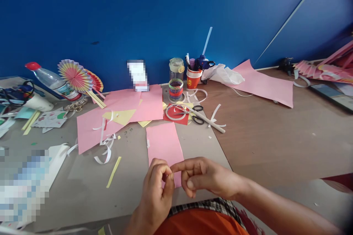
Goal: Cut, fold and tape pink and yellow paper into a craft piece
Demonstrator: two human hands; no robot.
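Note:
My left hand (158, 188) is raised over the near end of a pink paper sheet (163, 139), its thumb and index finger pinched together. Whatever sits in that pinch, if anything, is too small to make out. From the right, my right hand (205, 177) reaches across with its index finger stretched out, the tip meeting the left fingertips. Its other fingers are loosely curled and apart from the thumb, with nothing visible in them. A small whitish piece (148, 143) is on the pink sheet's left edge.
Larger pink sheets (91, 128) lie behind, with white paper strips (106, 156) and a yellow strip (113, 172) nearby. Black-handled scissors (198, 119) lie beside a tape stack (175, 90) and a red cup (193, 79). Paper fans (75, 77) and a bottle (51, 79) stand left.

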